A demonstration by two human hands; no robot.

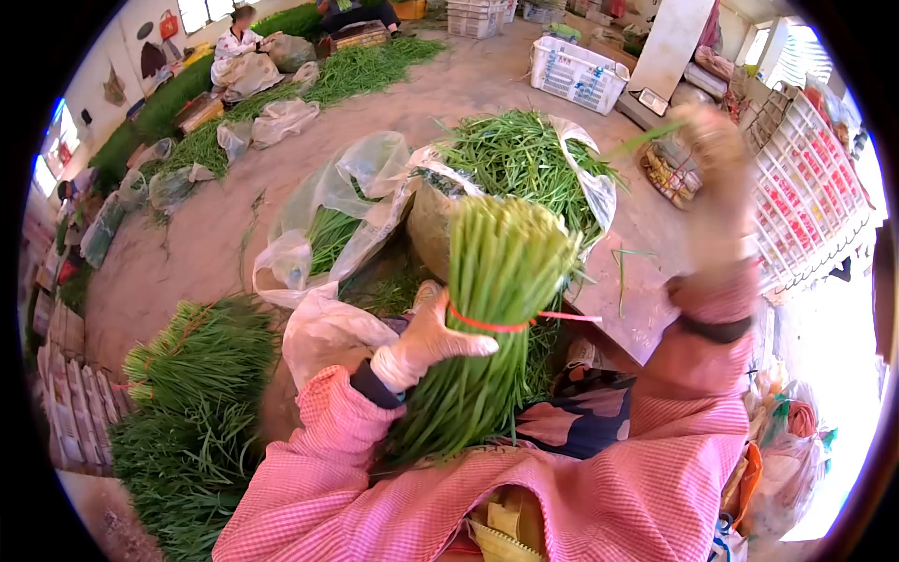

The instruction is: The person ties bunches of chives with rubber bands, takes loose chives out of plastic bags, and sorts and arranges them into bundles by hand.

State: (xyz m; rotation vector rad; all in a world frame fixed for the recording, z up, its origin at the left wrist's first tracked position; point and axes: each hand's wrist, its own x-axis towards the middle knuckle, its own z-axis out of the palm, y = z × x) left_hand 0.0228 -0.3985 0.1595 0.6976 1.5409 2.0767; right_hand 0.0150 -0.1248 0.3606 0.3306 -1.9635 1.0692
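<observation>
My left hand (433,345), in a pale glove, grips an upright bundle of garlic chives (506,272) in front of me. Around the bundle runs a red tie (487,326), its loose pinkish end sticking out to the right. The cut ends of the stalks point up and the leaves hang toward my lap. My right hand (714,173) is raised at the right, blurred by motion. From its fingers a thin green blade (648,139) stretches to the left. Just beyond the bundle lies a heap of loose chives (520,159) in an opened plastic bag (590,178).
Tied bundles of chives (197,412) are piled at my left. A white crate (579,75) stands ahead, and a tall white rack (807,187) leans at the right. Another person (239,51) sits far left beside long rows of greens (375,70).
</observation>
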